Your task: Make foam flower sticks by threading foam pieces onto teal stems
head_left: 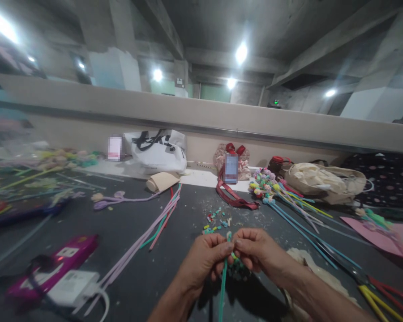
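Low in the middle of the head view, my left hand (210, 250) pinches a green pipe cleaner (223, 286) near its upper end, and the stem hangs down below the fingers. My right hand (253, 248) is closed beside it, thumb and index pressed together close to the stem's bent tip. What the right fingertips hold is hidden. A small yellow bit (234, 256) shows between the hands. Just beyond them lie small cut pieces (218, 220) in green, yellow, red and blue.
Left are lilac stems (151, 228), a magenta power strip (65, 259) and a white adapter (74, 286). Behind stand a white bag (157, 154) and a red strap (235, 199). To the right are a bunch of stem flowers (263, 183), scissors (351, 270) and pink paper (378, 235).
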Tool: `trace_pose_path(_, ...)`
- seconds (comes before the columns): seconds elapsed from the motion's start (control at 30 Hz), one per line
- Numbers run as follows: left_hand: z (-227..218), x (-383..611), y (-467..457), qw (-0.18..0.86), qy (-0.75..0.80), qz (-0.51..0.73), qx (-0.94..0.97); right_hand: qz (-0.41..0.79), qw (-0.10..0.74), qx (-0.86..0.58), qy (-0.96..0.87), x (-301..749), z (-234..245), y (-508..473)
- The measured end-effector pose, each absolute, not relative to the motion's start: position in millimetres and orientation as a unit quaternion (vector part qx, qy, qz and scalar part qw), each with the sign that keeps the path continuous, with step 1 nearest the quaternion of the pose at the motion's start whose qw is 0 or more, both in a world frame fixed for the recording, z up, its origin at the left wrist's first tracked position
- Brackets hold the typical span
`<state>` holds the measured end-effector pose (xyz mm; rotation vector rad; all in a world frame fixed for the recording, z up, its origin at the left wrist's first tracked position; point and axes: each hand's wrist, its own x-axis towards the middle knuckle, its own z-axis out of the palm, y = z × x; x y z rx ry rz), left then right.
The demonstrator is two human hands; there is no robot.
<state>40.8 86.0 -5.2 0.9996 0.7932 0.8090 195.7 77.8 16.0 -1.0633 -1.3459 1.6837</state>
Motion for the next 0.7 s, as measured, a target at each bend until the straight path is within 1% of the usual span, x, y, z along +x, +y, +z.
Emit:
trace_pose_path(0.37, -3.7, 43.9, 82.1, 0.725, 0.369, 0.342, 0.47, 0.734, 0.333, -0.356, -0.473, 203.5, -0.1, 83.2)
trace_pose_path(0.53, -4.4, 45.6, 84.0, 0.711, 0.379, 0.363, 0.469, 0.726, 0.34, -0.37, -0.47, 199.9, -1.9, 89.1)
trace_pose_path(0.7, -7.1, 44.6, 87.1, 0.718, 0.383, 0.386, 0.435, 0.677, 0.382, -0.41, -0.478, 196.4, 1.1, 88.1)
